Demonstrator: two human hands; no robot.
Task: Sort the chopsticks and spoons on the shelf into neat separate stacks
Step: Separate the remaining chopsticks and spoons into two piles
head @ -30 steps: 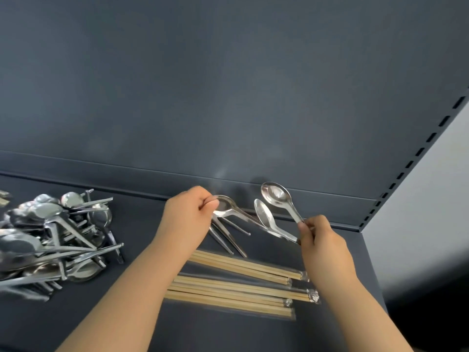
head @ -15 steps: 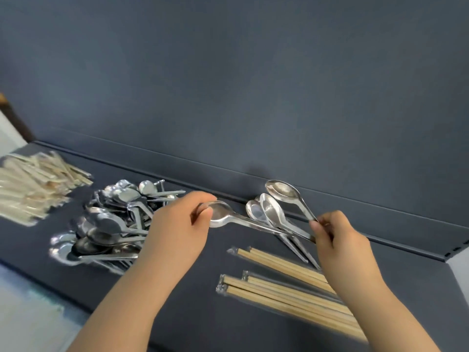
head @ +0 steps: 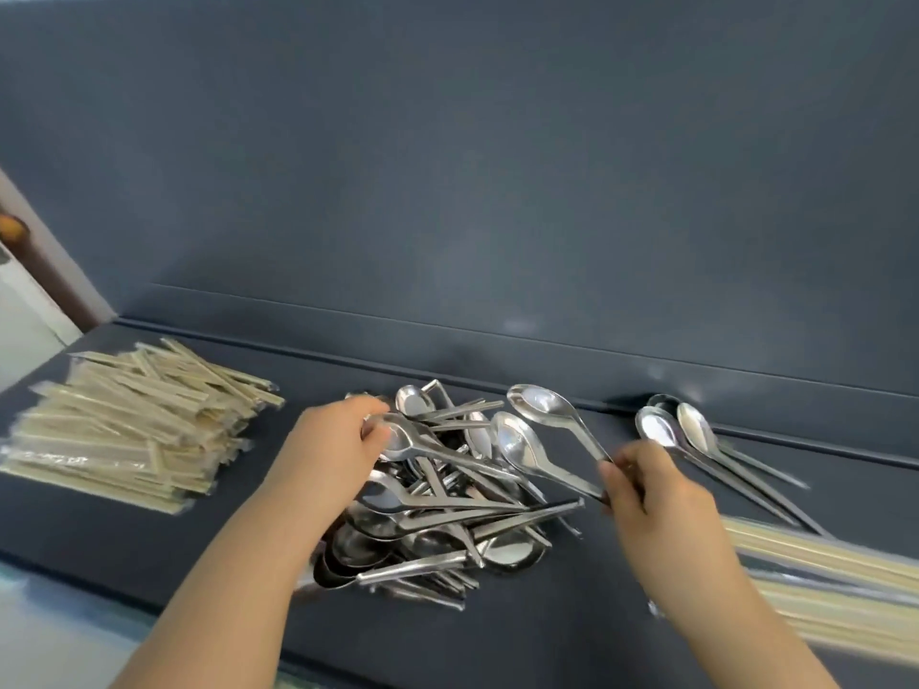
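Head camera looks down at the big heap of spoons (head: 437,509) in the middle of the dark shelf (head: 572,634), and that heap is not neat yet. Left of the heap sits a big pile of wrapped chopsticks (head: 129,430), while right of it three loose spoons (head: 696,440) and some wrapped chopsticks (head: 815,579) wait to be sorted. Over the heap, the left hand (head: 333,445) pinches one spoon's bowl, and the right hand (head: 651,494) pinches two spoon handles (head: 577,455), so I think much work is left.

Glossy polished metal spoons (head: 447,494), pale wooden chopsticks (head: 129,435) in clear shiny plastic wrappers, matt dark shelf (head: 572,634).
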